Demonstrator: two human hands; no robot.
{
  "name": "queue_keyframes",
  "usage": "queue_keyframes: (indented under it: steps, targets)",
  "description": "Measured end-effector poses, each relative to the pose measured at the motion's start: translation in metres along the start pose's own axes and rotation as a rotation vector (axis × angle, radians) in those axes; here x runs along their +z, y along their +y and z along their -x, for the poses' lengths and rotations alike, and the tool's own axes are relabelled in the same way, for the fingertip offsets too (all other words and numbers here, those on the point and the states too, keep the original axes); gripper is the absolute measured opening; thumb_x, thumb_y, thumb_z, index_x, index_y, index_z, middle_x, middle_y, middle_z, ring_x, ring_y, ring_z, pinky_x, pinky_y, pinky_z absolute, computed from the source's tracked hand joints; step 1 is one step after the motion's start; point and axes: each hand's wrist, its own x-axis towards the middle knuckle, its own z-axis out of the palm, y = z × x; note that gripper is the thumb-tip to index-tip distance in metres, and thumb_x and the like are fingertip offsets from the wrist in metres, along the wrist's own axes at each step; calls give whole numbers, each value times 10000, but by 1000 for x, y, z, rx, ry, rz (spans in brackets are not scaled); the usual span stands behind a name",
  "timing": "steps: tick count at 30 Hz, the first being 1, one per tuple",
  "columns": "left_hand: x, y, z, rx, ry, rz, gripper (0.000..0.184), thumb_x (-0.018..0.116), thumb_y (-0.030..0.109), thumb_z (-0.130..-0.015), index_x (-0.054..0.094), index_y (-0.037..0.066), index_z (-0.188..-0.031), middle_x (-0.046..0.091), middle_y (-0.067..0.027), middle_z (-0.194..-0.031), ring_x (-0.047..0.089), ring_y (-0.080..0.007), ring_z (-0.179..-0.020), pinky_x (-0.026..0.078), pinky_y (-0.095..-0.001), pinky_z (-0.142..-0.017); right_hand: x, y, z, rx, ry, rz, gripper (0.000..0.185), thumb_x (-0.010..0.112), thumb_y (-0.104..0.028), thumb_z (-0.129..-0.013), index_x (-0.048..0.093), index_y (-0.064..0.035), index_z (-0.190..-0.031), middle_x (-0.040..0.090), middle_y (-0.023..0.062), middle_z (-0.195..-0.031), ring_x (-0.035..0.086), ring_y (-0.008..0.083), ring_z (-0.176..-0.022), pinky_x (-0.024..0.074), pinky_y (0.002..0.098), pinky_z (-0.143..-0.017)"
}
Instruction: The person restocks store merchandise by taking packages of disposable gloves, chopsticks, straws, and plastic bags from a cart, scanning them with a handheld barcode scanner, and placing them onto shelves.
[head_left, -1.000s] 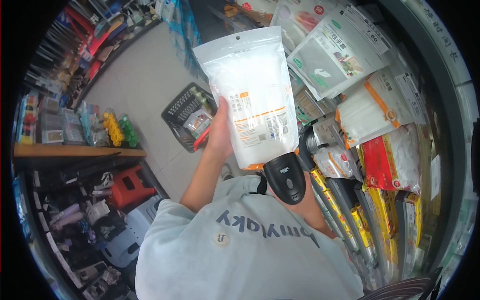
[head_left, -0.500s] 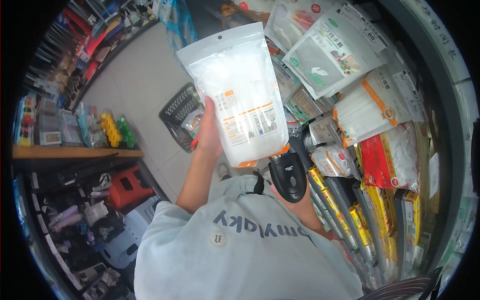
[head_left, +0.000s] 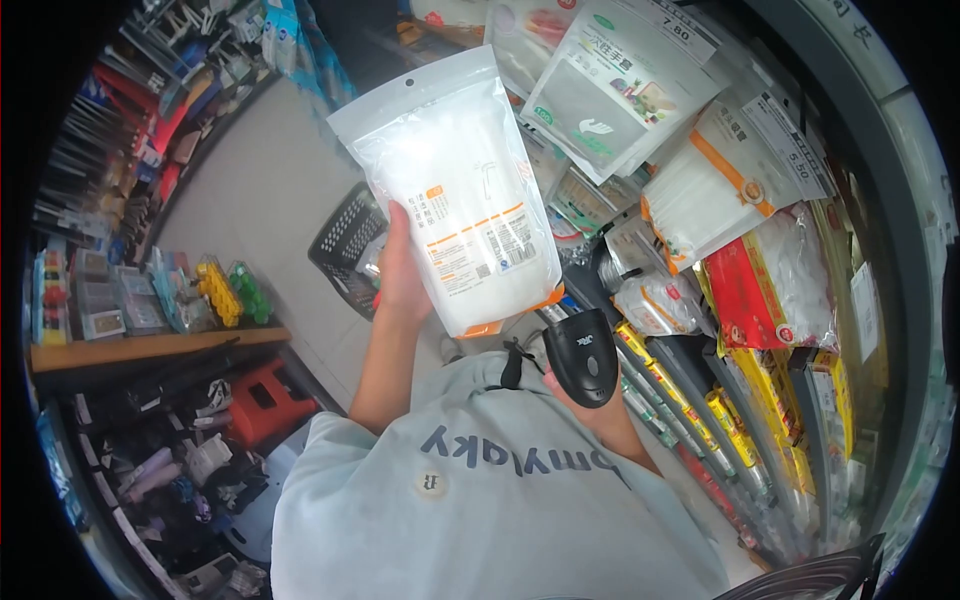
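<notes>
Fingers (head_left: 398,225) of the left hand (head_left: 400,275) are gripping one side of the white bag (head_left: 460,190), opened about as wide as it is thick, the thumb lying along the front and the others hiding behind. Those of the right hand (head_left: 598,412) are holding the black scanner (head_left: 582,358) from beneath, mostly out of sight, so how tightly they are curling cannot be told.

Around them, a stocked rack (head_left: 862,110) is filling the right side, and pale floor (head_left: 270,180) is stretching between it and a shelf (head_left: 160,350) on the left. A light shirt (head_left: 480,500) is taking up the lower middle. Before it, the bag is tilting, its printed side facing up to the camera and its orange-edged bottom pointing toward the shirt. To its right, a glove pack (head_left: 610,90) is hanging; an orange-banded pack (head_left: 690,200) is hanging lower, just above a red pack (head_left: 735,290). A dark basket (head_left: 343,240) is sitting on the floor, partly hiding behind the left hand. The scanner is pointing at the bag's lower corner, just beside it; whether they are touching cannot be told. Smallest, a barcode (head_left: 512,245) is showing on the bag.
</notes>
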Motion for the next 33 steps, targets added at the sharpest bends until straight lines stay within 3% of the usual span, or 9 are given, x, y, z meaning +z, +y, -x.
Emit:
queue_keyframes:
  steps: [9,11,15,16,18,22,24,25,33]
  targets:
    - [6,-8,-5,-26,-68,-7,691,320,522,-1056,323,-14,-1492,478,-204,-1461,541,-338,-1290,478,-449,-1056,-15,22,19,42,-23,191,382,841,-117,-741,688,-60,-1086,721,81,-1013,681,229,-950,462,352,-872]
    - [2,-21,-3,19,139,-137,686,360,493,-1057,299,-30,-1497,464,-203,-1473,516,-330,-1312,445,-439,-1084,-11,21,17,-13,46,171,399,849,-131,-738,683,-57,-1093,720,86,-1012,685,232,-934,473,351,-853]
    - [4,-50,15,141,-164,-401,584,305,383,-1088,376,-98,-1412,527,-225,-1380,596,-298,-1205,503,-420,-1025,-14,27,12,72,94,-135,454,862,-172,-731,661,-26,-1112,713,110,-1007,693,245,-890,514,349,-842]
    - [10,-62,19,179,-172,-459,632,335,421,-1077,334,-95,-1442,523,-232,-1386,581,-322,-1232,490,-436,-1023,-27,21,7,-19,-70,-25,646,816,-115,-789,514,-29,-1354,582,154,-1351,550,243,-1268,433,386,-1050]
    - [21,-77,20,301,-459,-750,700,355,455,-1062,247,-84,-1496,408,-274,-1485,459,-392,-1354,381,-489,-1104,-28,-16,-11,-177,82,-102,761,824,-150,-793,431,-26,-1433,447,163,-1495,446,247,-1374,359,401,-1118]
    - [45,-115,34,947,-494,-1434,766,480,399,-1008,149,-13,-1562,154,-320,-1593,171,-527,-1465,132,-656,-1150,-40,-7,-2,-350,31,16,904,834,-165,-785,314,-19,-1510,273,172,-1601,345,248,-1445,315,409,-1146]
    - [39,-145,38,1043,-523,-1541,810,552,411,-967,171,17,-1563,164,-346,-1576,187,-539,-1455,148,-669,-1141,-36,1,8,-234,-44,-201,690,811,-264,-747,546,-3,-1329,60,325,-1611,102,458,-1508,204,509,-1179]
    - [31,-159,37,1031,-519,-1535,821,576,402,-952,179,19,-1560,176,-360,-1563,199,-546,-1447,159,-671,-1137,-38,-1,5,-365,68,-147,924,852,-208,-752,353,23,-1495,324,209,-1571,353,282,-1441,298,395,-1151]
    - [67,-145,43,608,-954,-1338,892,626,403,-909,180,-52,-1532,-6,-361,-1583,28,-546,-1465,80,-592,-1179,-82,-5,7,-221,257,89,727,793,-185,-783,475,31,-1401,545,211,-1415,597,219,-1189,431,370,-1031]
